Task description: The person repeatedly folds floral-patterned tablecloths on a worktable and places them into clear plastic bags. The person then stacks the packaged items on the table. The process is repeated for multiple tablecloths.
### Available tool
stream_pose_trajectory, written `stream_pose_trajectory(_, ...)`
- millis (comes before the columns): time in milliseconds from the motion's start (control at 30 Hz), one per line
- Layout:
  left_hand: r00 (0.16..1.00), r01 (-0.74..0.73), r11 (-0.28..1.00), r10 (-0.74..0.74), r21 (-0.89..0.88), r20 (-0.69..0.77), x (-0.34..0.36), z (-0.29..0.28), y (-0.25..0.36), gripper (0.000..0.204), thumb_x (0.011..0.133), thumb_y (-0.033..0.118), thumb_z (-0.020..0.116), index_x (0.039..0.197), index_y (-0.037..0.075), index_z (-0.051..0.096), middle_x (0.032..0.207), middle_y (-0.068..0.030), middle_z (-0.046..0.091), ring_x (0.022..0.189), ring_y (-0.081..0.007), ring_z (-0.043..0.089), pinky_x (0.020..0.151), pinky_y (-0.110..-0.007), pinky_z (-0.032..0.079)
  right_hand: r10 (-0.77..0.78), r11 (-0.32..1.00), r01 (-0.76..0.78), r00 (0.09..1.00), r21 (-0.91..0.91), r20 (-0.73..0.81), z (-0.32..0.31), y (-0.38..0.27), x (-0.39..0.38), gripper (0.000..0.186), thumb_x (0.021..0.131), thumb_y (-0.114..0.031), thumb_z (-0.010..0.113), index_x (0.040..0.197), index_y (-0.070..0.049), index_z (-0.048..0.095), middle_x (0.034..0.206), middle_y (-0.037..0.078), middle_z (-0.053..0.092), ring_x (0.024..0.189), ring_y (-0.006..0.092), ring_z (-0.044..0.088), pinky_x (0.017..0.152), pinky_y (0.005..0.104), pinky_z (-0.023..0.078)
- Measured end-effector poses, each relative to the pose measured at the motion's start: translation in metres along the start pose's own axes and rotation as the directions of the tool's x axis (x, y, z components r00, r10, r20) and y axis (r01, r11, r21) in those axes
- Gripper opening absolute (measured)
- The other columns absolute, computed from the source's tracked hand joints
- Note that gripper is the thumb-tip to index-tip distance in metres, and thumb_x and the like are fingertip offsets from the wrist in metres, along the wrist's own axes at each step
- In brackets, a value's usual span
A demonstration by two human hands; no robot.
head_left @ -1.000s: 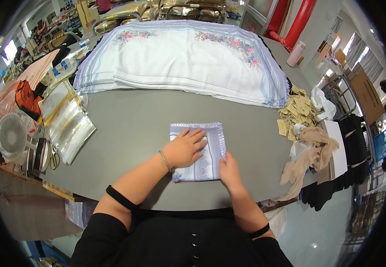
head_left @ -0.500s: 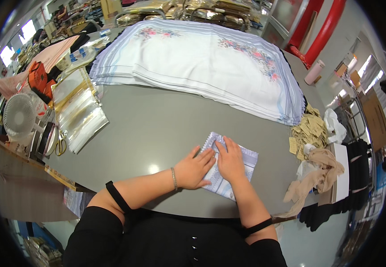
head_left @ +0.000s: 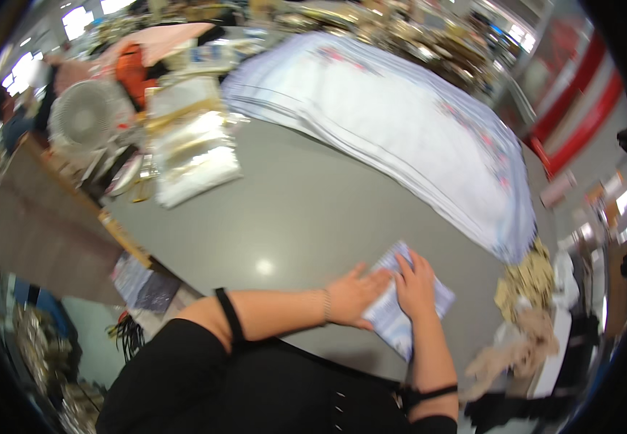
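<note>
A folded lavender-and-white cloth [head_left: 435,296] lies at an angle on the grey table [head_left: 270,217], near its front edge. My left hand [head_left: 364,293] rests on the cloth's left side with fingers apart, slightly smeared by motion. My right hand [head_left: 413,278] presses on top of the cloth, to the right of my left one, fingers stretched out. Beyond them a long stack of white cloths [head_left: 393,130] with lavender borders and pink floral print lies along the back of the table.
Clear plastic bags [head_left: 194,159], a white fan [head_left: 82,119] and an orange item [head_left: 132,72] sit at the left. Pale tags [head_left: 523,282], beige fabric [head_left: 530,347] and a pink cylinder [head_left: 558,188] are at the right. Red pipes [head_left: 574,145] stand behind.
The folded cloth has turned diagonally and shifted rightward in view. My right hand has moved from its right edge onto its top. My view has swung leftward, blurring the picture.
</note>
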State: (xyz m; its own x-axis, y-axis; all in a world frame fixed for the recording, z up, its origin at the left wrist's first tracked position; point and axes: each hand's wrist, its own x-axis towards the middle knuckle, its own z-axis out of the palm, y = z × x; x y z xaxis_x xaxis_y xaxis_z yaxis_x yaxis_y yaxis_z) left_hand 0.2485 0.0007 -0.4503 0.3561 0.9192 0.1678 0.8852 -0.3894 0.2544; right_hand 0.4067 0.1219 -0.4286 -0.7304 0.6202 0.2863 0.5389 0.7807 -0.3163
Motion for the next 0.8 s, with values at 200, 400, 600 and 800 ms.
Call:
stream_pose_trajectory(200,0.995,0.074,0.996,-0.071,0.043,-0.068,0.019,-0.005,-0.022,0.080,0.068,0.054,0.070,0.123,-0.002,0.053,0.128,-0.0168,0.052,0.112,-0.0247,0.050,0.093,-0.040,0.040,0.041,0.995,-0.024,0.983,-0.094,0.180,-0.005,-0.047,-0.037,0.070,0.076,-0.024,0.071,0.135,0.001,0.041,0.135,0.027,0.040,0.122,0.0438,0.039,0.103,0.0514,0.032)
stream_pose_trajectory(400,0.719,0.684,0.695,-0.593,0.222,-0.362,-0.104,-0.122,-0.157,0.013,0.070,0.005,0.057,0.082,0.002,0.063,0.089,-0.0209,0.061,0.090,-0.0369,0.059,0.081,-0.046,0.047,0.202,0.965,-0.169,0.967,-0.202,0.155,-0.007,-0.023,-0.045,0.067,0.073,-0.009,0.071,0.133,0.003,0.043,0.134,0.024,0.041,0.118,0.0417,0.042,0.099,0.0492,0.037)
stream_pose_trajectory(600,0.380,0.911,0.411,-0.858,-0.020,-0.345,-0.242,-0.152,-0.277,0.018,0.083,0.010,0.057,0.096,0.005,0.068,0.096,-0.0193,0.065,0.091,-0.0381,0.062,0.080,-0.045,0.050,0.172,0.968,-0.148,0.979,-0.205,0.107,0.004,-0.022,-0.042,0.065,0.074,-0.010,0.071,0.132,0.003,0.044,0.134,0.023,0.043,0.117,0.0407,0.043,0.099,0.0478,0.037)
stream_pose_trajectory(800,0.475,0.876,0.483,-0.859,0.002,-0.191,-0.250,-0.152,-0.295,0.018,0.081,0.012,0.058,0.092,0.005,0.070,0.091,-0.0184,0.068,0.086,-0.0376,0.064,0.077,-0.044,0.051,0.207,0.953,-0.183,0.975,-0.241,0.079,0.009,-0.030,-0.035,0.064,0.075,-0.012,0.071,0.131,0.003,0.044,0.134,0.022,0.044,0.116,0.0400,0.043,0.098,0.0479,0.038)
